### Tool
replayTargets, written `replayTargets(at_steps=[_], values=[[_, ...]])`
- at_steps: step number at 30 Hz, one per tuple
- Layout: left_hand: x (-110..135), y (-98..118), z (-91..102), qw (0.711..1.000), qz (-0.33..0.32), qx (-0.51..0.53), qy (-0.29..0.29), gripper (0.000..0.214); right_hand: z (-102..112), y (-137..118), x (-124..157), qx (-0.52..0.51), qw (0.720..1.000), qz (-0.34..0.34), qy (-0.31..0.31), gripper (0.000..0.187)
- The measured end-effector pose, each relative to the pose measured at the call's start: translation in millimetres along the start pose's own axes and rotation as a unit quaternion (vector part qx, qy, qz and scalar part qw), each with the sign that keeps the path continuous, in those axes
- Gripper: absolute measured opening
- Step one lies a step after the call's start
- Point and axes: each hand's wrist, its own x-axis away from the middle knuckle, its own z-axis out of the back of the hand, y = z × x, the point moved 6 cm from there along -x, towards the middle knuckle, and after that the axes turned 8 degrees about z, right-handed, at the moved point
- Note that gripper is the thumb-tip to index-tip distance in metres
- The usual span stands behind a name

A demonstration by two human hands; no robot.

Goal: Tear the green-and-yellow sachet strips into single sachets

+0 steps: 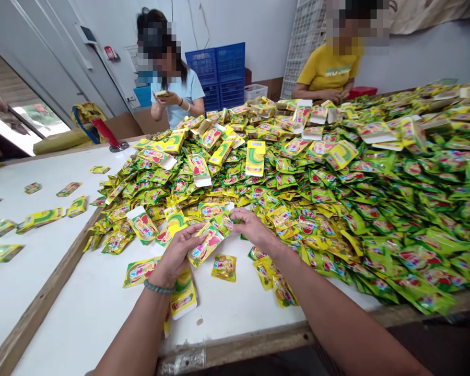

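My left hand is closed around a small printed box, thumb on its front face. At the box's upper right end, my right hand pinches a green candy packet, which touches the box's end; whether it is partly inside I cannot tell. A yellow packet lies flat on the white table just below the box. Under my left wrist rests a yellow box, and another box lies to its left. Further yellow packets lie below my right forearm.
A large heap of green packets fills the table's middle and right, with boxes on top. A wooden strip divides the table. Across it are a person in light blue holding a phone and a person in yellow.
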Motion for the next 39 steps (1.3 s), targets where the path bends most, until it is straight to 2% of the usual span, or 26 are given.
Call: replayTargets(at_steps=[4, 6, 10, 12, 14, 17, 19, 27, 31, 36, 39], values=[[-2, -2, -1.2, 1.000, 0.000, -0.002, 0.006, 0.042, -6, -9, 3, 0.092, 0.995, 0.015, -0.042, 0.010], [-2, -1, -1.4, 1.000, 0.005, 0.004, 0.002, 0.042, -7, -11, 3, 0.072, 0.995, 0.016, -0.070, 0.009], [0, 0, -0.2, 0.999, 0.022, 0.019, -0.016, 0.041, -1, -11, 2, -0.033, 0.994, 0.015, -0.104, 0.015], [0, 1, 0.7, 0.999, 0.024, 0.013, -0.021, 0.042, 1, -12, 1, -0.029, 0.993, 0.022, -0.112, 0.016], [0, 2, 2.5, 1.000, 0.019, 0.001, -0.013, 0.043, 2, -11, 0, 0.012, 0.994, 0.021, -0.106, 0.014], [-1, 3, 4.2, 1.000, 0.001, -0.028, 0.005, 0.043, 4, -10, 0, 0.075, 0.996, 0.006, -0.050, 0.010], [-2, 4, 3.6, 0.999, -0.007, -0.052, 0.007, 0.043, 4, -12, 2, 0.093, 0.995, 0.006, -0.033, 0.009], [0, 5, -0.8, 1.000, -0.003, -0.023, -0.001, 0.040, -1, -10, 2, 0.081, 0.993, 0.015, -0.084, 0.016], [1, 6, -3.7, 0.999, -0.013, -0.038, -0.009, 0.037, -8, -6, 3, 0.051, 0.993, 0.012, -0.109, 0.008], [1, 5, -2.9, 1.000, 0.006, -0.010, -0.021, 0.038, -11, -7, 5, 0.017, 0.991, 0.006, -0.130, 0.010], [1, 6, -1.7, 1.000, 0.006, -0.010, -0.014, 0.038, -7, -10, 5, 0.035, 0.993, 0.018, -0.107, 0.016]])
